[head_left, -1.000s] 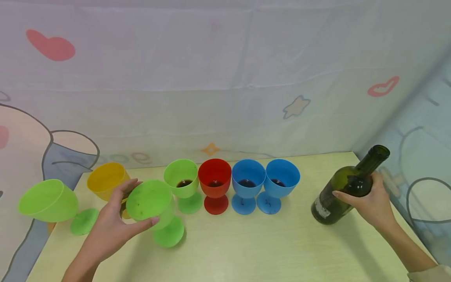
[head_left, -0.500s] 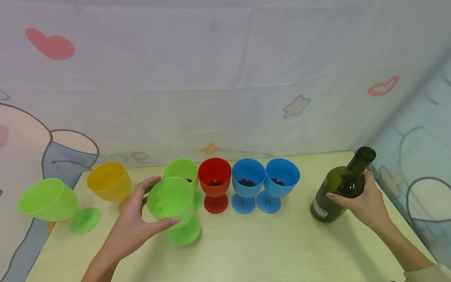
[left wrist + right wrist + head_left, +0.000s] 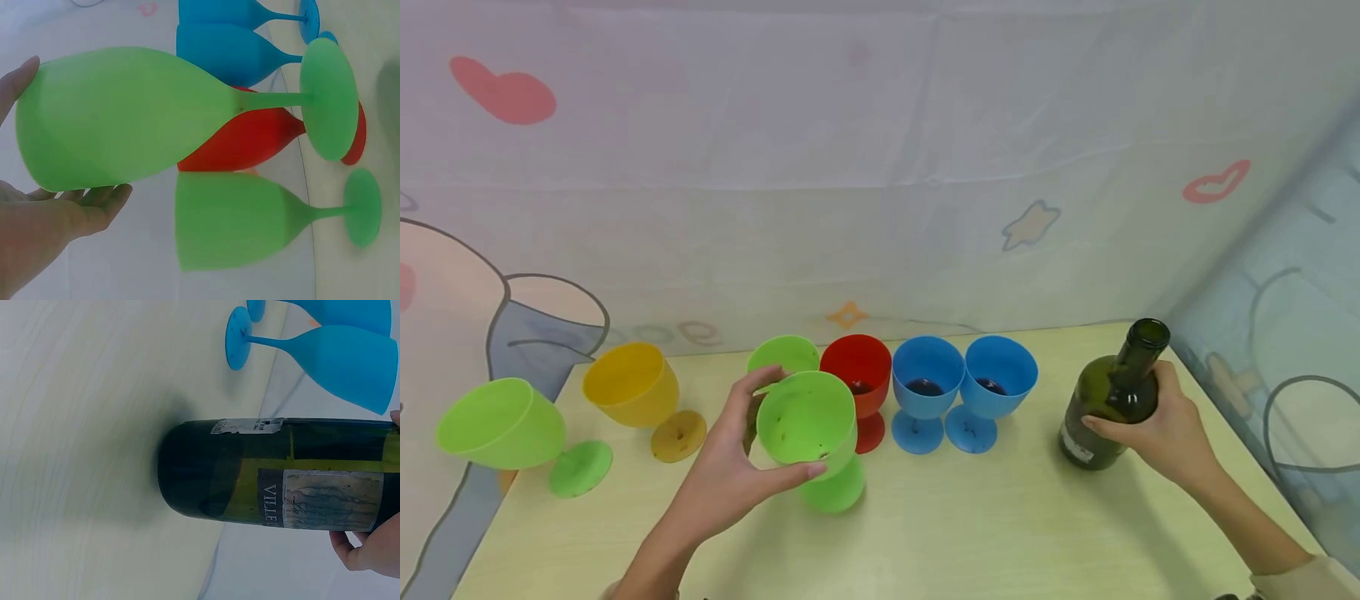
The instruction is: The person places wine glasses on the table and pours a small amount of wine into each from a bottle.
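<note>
My left hand (image 3: 733, 467) grips a light green plastic goblet (image 3: 808, 421) round its bowl, thumb in front. No dark liquid shows in this goblet, only small specks inside. In the left wrist view the held goblet (image 3: 125, 115) has its foot out over the table, in front of a red goblet and a second green one. On the right, my right hand (image 3: 1165, 433) holds a dark green wine bottle (image 3: 1101, 408) near its shoulder, its uncapped mouth up. A torn label (image 3: 331, 500) shows on the bottle in the right wrist view.
Behind the held goblet stand a green goblet (image 3: 782, 354), a red goblet (image 3: 857, 362) and two blue goblets (image 3: 928, 375); the red and blue ones contain dark liquid. A yellow goblet (image 3: 632, 387) and another green goblet (image 3: 505, 425) stand left. A patterned cloth (image 3: 880, 167) hangs behind the table.
My left hand has carried the green goblet rightward, to in front of the green and red goblets. My right hand has shifted left, bringing the bottle's neck leftward and more upright.
</note>
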### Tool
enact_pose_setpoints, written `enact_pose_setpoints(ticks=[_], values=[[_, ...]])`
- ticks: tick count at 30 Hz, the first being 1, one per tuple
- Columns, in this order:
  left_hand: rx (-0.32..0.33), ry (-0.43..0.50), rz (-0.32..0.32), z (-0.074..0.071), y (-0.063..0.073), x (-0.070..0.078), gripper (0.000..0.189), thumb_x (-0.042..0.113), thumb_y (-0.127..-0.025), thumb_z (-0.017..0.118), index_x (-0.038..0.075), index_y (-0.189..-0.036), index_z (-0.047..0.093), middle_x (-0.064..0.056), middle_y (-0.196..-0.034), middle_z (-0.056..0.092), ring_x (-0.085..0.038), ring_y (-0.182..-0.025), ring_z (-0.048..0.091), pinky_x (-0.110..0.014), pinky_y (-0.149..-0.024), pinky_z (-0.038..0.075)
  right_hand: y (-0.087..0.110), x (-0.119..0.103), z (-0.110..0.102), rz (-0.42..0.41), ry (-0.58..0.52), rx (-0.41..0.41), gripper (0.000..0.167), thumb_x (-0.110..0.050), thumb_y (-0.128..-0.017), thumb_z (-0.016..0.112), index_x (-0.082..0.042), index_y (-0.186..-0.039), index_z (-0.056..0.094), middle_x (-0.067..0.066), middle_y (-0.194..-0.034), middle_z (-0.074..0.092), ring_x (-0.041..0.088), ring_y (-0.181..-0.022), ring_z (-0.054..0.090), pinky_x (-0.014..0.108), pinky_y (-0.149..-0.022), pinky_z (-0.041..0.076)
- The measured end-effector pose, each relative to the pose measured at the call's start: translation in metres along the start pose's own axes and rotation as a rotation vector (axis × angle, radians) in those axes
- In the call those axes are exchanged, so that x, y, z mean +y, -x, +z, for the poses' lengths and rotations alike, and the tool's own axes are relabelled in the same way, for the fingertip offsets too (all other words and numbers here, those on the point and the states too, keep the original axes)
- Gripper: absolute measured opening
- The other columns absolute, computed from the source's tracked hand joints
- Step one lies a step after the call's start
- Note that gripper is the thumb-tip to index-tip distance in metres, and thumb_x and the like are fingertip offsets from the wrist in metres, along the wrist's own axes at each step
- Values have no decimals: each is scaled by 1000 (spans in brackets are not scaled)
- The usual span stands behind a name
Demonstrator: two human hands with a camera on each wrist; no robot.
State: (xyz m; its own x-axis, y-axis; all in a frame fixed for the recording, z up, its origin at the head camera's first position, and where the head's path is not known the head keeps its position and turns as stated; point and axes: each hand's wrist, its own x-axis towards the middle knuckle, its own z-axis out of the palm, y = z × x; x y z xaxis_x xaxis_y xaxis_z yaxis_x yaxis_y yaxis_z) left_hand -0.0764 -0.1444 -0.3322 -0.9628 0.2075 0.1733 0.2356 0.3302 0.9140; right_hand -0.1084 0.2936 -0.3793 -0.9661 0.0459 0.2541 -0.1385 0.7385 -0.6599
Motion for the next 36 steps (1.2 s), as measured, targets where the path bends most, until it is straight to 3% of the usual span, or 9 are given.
enact_pose_setpoints(ticks=[6, 14, 23, 36], values=[[-22, 9, -23, 10, -3, -1, 88, 21, -66, 83, 16, -136, 29, -1, -134, 38, -21, -119, 41, -50, -99, 31, 0, -5, 3, -39, 9, -10, 81, -17, -67, 81, 6, -123, 29, 28, -109, 50, 45, -94, 52, 51, -72, 42], [-31, -45, -45, 23, -8, 0, 91, 22, -62, 85, 14, -136, 32, -1, -128, 46, -20, -115, 44, -46, -92, 39, 0, -7, 6, -80, 47, -4, 82, -16, -63, 84, 5, -122, 32, 24, -106, 52, 41, -92, 54, 36, -68, 43], [-59, -65, -70, 32, -9, 0, 89, 25, -63, 84, 10, -136, 35, -3, -126, 47, -23, -112, 44, -45, -88, 43, 0, -6, 7, -70, 51, -15, 84, -17, -62, 84, 6, -122, 31, 28, -104, 52, 45, -91, 53, 50, -69, 42], [-84, -41, -30, 42, -12, -4, 86, 25, -63, 85, 10, -133, 38, -3, -124, 47, -23, -111, 45, -45, -85, 44, -2, -9, 6, -109, 56, -31, 85, -15, -61, 84, 6, -124, 31, 28, -107, 52, 44, -90, 54, 52, -70, 43]])
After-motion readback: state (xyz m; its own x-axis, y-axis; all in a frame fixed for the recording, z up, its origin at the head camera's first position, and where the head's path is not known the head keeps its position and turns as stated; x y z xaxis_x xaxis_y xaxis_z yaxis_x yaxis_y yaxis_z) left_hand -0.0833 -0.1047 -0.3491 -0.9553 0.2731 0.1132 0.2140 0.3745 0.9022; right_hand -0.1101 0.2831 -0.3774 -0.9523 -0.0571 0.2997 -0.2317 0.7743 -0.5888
